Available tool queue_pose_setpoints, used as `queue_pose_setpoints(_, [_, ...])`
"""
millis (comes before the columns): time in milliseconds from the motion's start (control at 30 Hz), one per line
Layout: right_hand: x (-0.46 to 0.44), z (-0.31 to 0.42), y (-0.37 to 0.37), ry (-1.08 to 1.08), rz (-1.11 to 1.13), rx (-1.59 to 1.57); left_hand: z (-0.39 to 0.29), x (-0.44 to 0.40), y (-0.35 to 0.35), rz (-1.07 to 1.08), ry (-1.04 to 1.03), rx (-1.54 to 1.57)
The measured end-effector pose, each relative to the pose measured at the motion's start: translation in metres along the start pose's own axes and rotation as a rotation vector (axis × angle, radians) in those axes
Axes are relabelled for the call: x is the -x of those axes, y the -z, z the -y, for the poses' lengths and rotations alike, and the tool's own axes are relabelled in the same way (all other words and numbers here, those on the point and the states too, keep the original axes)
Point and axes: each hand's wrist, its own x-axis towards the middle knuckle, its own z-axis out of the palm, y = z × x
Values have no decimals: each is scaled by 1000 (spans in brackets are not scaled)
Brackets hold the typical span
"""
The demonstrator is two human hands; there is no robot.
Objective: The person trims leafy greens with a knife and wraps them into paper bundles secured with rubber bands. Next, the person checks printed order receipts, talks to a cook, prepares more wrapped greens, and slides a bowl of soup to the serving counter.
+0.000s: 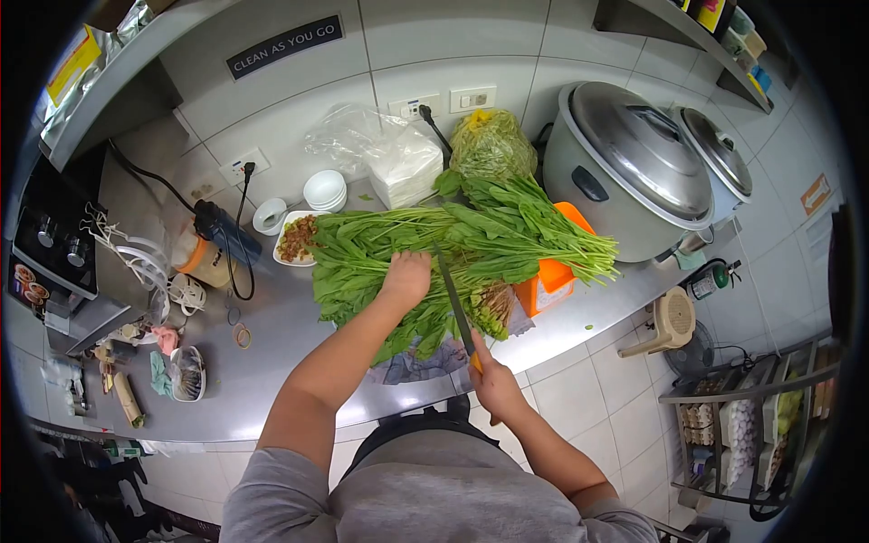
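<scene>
Cutting seems in hand here: the long, orange-handled metal knife (455,294) is clasped in the right hand (498,385), above leafy green bundles (362,244) stretching toward the worktop's (281,362) front edge. The left hand (409,276) is laid on them, its grip impossible to tell; clearance from the knife is called for next.

The back wall (471,36) was covered in pale tiles, and a dark sign (285,46) reading "CLEAN AS YOU GO" was mounted on it above white electrical plates (472,99). The floor (579,389) was laid with light tiles. A steel counter (272,362) was set against the wall, its right front brightly lit. Metal shelves (118,77) were fixed overhead; at the right, a stool (674,315) and a stocked rack (724,395) were placed.
</scene>
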Motion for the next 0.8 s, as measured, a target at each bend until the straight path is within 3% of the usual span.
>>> queue_pose_setpoints(167, [-26, 2, -7, 13, -48, -24, -5, 15, 25, -78, -96, 80])
queue_pose_setpoints(333, [11, 8, 17, 46, -49, -70, 29, 17, 52, -143, -38, 160])
queue_pose_setpoints(467, [46, 1, 29, -30, -13, -21, 30, 14, 106, -316, -39, 276])
queue_pose_setpoints(533, [61, 10, 40, -199, 89, -58, 25, 15, 148, -488, 165, 454])
queue_pose_setpoints(567, [65, 4, 41, -208, 69, -65, 17, 11, 169, -486, 142, 457])
queue_pose_setpoints(633, [74, -12, 37, -132, 69, -6, -3, 4, 206, -725, -139, 426])
queue_pose_setpoints(667, [77, -18, 35, -143, 52, -9, -20, -1, 219, -723, -158, 435])
queue_pose_setpoints(733, [79, -24, 34, -82, 70, 35, -71, -19, 237, -525, -379, 287])
queue_pose_setpoints(800, [80, -13, 41, -139, 121, 11, -123, -47, 227, -542, -636, 270])
